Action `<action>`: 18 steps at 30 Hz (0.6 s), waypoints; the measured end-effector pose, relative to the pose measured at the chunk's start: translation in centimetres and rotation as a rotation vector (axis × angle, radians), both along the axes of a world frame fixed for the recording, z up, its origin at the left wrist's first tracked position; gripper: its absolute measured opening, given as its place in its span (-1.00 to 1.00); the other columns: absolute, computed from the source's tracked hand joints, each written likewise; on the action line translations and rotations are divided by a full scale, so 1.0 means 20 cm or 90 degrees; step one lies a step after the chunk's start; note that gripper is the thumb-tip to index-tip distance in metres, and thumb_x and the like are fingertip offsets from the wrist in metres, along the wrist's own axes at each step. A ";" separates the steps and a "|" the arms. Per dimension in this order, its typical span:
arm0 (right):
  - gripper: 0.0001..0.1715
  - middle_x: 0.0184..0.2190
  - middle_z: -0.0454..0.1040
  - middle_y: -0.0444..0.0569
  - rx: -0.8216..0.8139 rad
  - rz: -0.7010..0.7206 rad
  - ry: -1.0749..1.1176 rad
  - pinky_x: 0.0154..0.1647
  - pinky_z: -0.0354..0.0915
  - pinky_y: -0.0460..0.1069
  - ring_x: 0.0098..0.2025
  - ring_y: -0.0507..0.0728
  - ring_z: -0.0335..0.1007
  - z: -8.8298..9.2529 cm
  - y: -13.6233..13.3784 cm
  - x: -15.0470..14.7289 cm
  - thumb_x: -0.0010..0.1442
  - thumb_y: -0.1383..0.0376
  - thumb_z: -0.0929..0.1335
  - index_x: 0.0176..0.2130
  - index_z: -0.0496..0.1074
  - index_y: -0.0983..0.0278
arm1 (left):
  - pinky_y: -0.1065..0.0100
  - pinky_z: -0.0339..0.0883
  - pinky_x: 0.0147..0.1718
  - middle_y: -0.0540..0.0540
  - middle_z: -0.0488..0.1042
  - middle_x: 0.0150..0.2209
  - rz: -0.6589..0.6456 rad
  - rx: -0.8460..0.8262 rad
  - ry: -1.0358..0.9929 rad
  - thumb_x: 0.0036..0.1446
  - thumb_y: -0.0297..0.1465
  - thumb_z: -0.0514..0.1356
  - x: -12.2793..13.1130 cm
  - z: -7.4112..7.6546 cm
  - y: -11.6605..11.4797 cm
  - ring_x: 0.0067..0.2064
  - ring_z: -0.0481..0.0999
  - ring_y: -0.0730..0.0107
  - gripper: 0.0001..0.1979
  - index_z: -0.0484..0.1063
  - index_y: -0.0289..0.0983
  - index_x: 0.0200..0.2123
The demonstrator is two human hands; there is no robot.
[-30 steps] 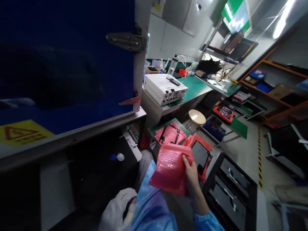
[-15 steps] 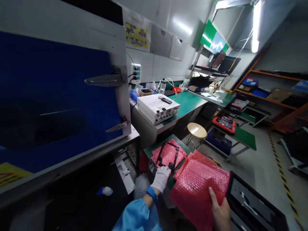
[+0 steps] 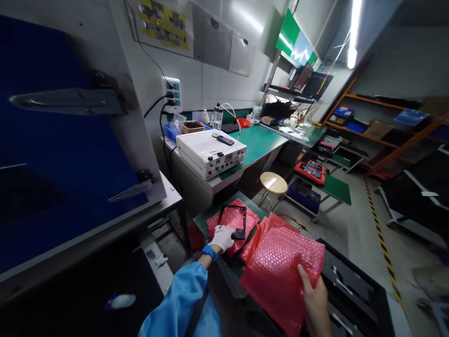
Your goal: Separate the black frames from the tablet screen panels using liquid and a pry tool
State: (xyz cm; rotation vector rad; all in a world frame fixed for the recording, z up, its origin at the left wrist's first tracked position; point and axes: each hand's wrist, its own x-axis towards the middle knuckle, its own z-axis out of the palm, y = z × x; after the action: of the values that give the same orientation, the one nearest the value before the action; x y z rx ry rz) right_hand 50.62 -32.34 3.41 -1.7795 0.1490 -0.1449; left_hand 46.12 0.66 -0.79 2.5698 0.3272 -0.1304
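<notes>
Gripping a thin black rectangular frame [image 3: 239, 233] on the small green table [image 3: 254, 211].
The white-gloved left hand [image 3: 222, 237] is pinching the one frame's near corner, atop one pink bubble-wrap sheet [image 3: 231, 220]; the bare right hand [image 3: 315, 302] is grasping one pink bubble-wrap bag [image 3: 280, 274], just right of the table.

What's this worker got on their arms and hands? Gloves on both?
No, only one. The left hand wears a white glove, with a bright blue wristband at the wrist and a loose, shiny light-blue sleeve above it. The right hand is ungloved; no sleeve of it shows.
</notes>
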 end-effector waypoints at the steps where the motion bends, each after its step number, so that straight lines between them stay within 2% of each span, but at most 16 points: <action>1: -0.06 -0.18 0.80 0.13 0.006 0.004 0.013 -0.09 0.67 0.19 -0.08 0.45 0.78 -0.01 0.03 0.02 -0.17 -0.41 0.63 -0.10 0.70 0.23 | -0.04 0.70 0.17 -0.22 0.65 0.19 0.013 -0.021 0.011 0.55 -0.13 0.42 0.01 0.02 0.02 0.14 0.70 0.08 -0.61 0.61 -0.26 0.22; 5: -0.09 -0.12 0.80 0.14 0.018 0.043 0.029 0.03 0.65 0.19 -0.03 0.42 0.76 -0.04 0.15 0.09 -0.15 -0.38 0.61 -0.10 0.69 0.22 | -0.04 0.68 0.18 -0.19 0.68 0.13 0.057 -0.106 0.023 0.54 -0.14 0.43 0.00 0.06 0.10 0.12 0.71 0.10 -0.65 0.63 -0.27 0.16; 10: -0.19 -0.09 0.79 0.13 -0.004 0.105 -0.011 0.15 0.62 0.21 0.05 0.41 0.74 -0.13 0.33 0.18 0.05 -0.37 0.56 -0.06 0.67 0.21 | 0.00 0.68 0.17 -0.14 0.71 0.02 0.152 -0.189 -0.057 0.56 -0.18 0.41 -0.05 0.06 0.18 0.05 0.73 0.16 -0.74 0.65 -0.28 0.03; 13: -0.38 0.00 0.76 0.11 -0.053 0.152 -0.042 0.25 0.59 0.26 0.10 0.33 0.71 -0.21 0.53 0.24 0.34 -0.22 0.56 0.01 0.64 0.24 | 0.06 0.70 0.12 -0.13 0.70 -0.01 0.236 -0.220 -0.155 0.61 -0.14 0.35 -0.09 0.05 0.23 0.01 0.73 0.18 -0.70 0.64 -0.29 0.04; 15: -0.50 0.12 0.69 0.07 -0.102 0.189 -0.054 0.27 0.60 0.29 0.13 0.26 0.68 -0.27 0.69 0.28 0.52 -0.08 0.55 0.13 0.62 0.26 | 0.08 0.70 0.06 -0.11 0.70 -0.06 0.283 -0.235 -0.219 0.64 -0.10 0.30 -0.13 0.05 0.26 -0.05 0.74 0.19 -0.65 0.63 -0.30 0.05; 18: -0.50 0.23 0.64 0.09 -0.184 0.230 -0.078 0.24 0.64 0.28 0.17 0.27 0.66 -0.34 0.92 0.33 0.57 -0.01 0.54 0.26 0.59 0.25 | 0.08 0.69 0.05 -0.12 0.70 -0.10 0.324 -0.253 -0.310 0.65 -0.04 0.23 -0.20 0.03 0.28 -0.08 0.74 0.19 -0.59 0.62 -0.29 0.04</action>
State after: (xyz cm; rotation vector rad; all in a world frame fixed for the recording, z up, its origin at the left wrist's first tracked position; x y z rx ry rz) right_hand 57.30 -13.96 -3.31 -2.0470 -0.2947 -0.0142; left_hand 42.12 6.25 -0.19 1.9725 0.6709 0.5494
